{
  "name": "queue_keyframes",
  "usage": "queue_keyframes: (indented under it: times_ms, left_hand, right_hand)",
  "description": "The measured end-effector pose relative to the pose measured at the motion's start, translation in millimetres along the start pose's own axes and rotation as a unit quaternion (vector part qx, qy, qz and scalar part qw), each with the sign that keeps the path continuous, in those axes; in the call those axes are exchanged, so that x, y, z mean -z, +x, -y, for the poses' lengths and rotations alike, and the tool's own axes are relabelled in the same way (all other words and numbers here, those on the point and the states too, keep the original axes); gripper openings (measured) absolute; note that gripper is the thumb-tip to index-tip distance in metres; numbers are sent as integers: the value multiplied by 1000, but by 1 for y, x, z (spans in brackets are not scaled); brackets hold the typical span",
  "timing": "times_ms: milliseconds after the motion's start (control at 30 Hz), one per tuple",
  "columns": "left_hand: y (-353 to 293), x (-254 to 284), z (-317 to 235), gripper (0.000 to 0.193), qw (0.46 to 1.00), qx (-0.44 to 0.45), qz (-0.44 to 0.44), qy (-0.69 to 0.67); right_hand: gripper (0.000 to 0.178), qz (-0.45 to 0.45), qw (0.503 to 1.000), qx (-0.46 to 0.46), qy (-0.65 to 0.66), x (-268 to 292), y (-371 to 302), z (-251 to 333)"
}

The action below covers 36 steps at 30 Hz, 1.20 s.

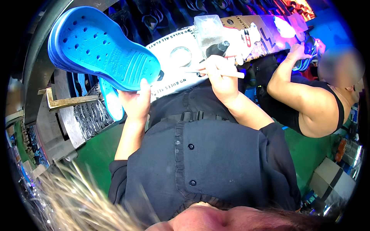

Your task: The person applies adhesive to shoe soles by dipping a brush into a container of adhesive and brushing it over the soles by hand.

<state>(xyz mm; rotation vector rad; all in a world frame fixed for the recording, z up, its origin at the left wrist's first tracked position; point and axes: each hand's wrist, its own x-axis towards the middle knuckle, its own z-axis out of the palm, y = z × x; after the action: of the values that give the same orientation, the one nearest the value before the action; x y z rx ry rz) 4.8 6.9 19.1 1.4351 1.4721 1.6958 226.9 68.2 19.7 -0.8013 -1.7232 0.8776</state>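
A clear plastic tub [208,29] is sitting on the white printed board [173,73] near its far edge; its contents are too blurred to tell. You are gripping a pale stick-handled brush [223,72] in your right hand [220,79], fingers clenched around it, just in front of the tub. Your left hand [135,101] is grasping the blue clog sole [101,48] by its heel end, holding it raised beyond the board's left edge, underside facing you.
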Motion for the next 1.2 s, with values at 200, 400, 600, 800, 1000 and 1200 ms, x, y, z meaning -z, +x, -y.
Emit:
queue_keyframes:
  times_ms: [200,400,600,800,1000,1200]
  left_hand:
    - [-3,-3,8,44,1000,-18,-19,-5]
    - [-1,-6,22,41,993,-105,-21,44]
    - [23,-12,-23,41,996,-74,-26,-47]
    - [35,-22,-25,37,992,-100,-42,-58]
    - [15,-39,-1,38,998,-62,2,-26]
    - [11,-37,12,30,995,-100,16,2]
  right_hand:
    - [23,-3,1000,-19,6,5,1,1]
    - [23,-24,999,-32,8,10,3,1]
    - [20,-46,999,-18,5,12,-2,-15]
    - [21,-85,995,8,44,23,5,7]
    - [14,-36,989,143,6,31,22,26]
    - [13,17,976,201,-80,17,30,24]
